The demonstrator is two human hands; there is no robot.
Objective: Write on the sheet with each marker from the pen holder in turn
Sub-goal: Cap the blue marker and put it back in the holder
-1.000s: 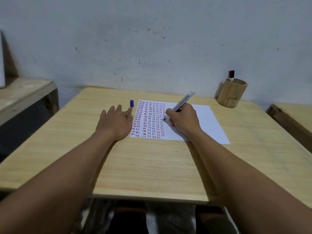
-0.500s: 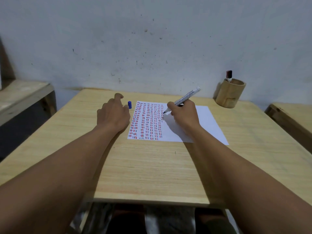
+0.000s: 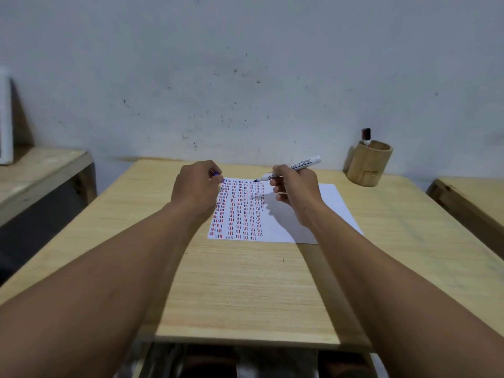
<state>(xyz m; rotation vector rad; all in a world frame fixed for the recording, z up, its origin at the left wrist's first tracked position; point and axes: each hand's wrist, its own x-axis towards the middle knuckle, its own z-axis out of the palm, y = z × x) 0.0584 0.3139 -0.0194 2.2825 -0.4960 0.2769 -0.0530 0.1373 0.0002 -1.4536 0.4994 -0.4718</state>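
Observation:
A white sheet (image 3: 331,211) lies on the wooden table (image 3: 245,290), its left half filled with columns of short red and dark marks. My right hand (image 3: 296,190) holds an uncapped white marker (image 3: 293,168) lifted above the sheet's top edge, its blue tip pointing left. My left hand (image 3: 197,186) is closed at the sheet's top left corner, with the blue cap (image 3: 216,174) showing between its fingers. A bamboo pen holder (image 3: 368,166) stands at the back right with one red-capped marker (image 3: 366,136) in it.
A marked grey wall rises right behind the table. Another wooden surface (image 3: 35,170) stands to the left, and a wooden edge (image 3: 469,197) to the right. Legs show under the table's near edge.
My right hand has lifted the marker off the sheet and turned it more level. My left hand has moved up from the table and closed on the blue cap.

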